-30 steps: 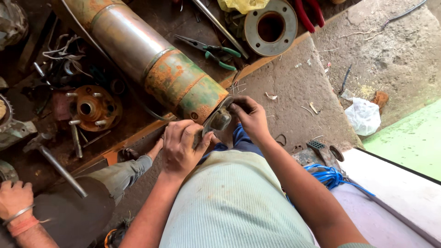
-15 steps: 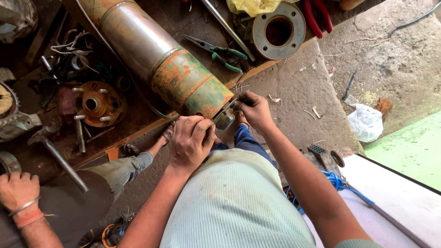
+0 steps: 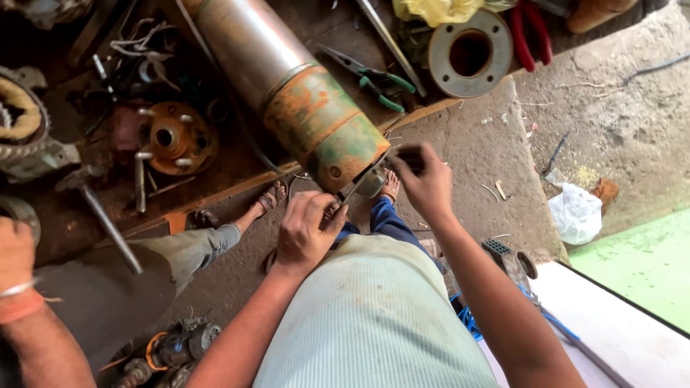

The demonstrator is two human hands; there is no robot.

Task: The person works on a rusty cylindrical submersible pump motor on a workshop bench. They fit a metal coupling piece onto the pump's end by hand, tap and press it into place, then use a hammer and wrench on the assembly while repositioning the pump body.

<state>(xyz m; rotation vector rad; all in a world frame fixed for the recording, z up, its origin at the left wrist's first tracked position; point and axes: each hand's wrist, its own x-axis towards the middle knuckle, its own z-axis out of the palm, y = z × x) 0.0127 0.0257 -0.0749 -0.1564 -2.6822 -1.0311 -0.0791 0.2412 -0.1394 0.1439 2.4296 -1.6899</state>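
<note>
So you've got both hands right at the end of that big metal cylinder (image 3: 302,100), the rusty orange-and-green end that sticks out over the edge of the counter (image 3: 215,190). Your left hand (image 3: 307,231) is closed around a thin dark tool (image 3: 356,188) that angles up to the cylinder's end face. Your right hand (image 3: 425,184) is pinched shut on something small and dark just beside that same end, can't tell what it is. Between your hands there's a small grey metal part (image 3: 372,182) sitting right under the cylinder's rim.

On the counter behind: green-handled pliers (image 3: 370,77) just beside the cylinder, a grey ring flange (image 3: 471,54), and an orange flange with bolts (image 3: 175,139) on the other side. Another person's arm (image 3: 25,309) with an orange wristband shows at the lower left, and their sandalled foot (image 3: 269,197) is on the concrete floor (image 3: 489,144) near yours.
</note>
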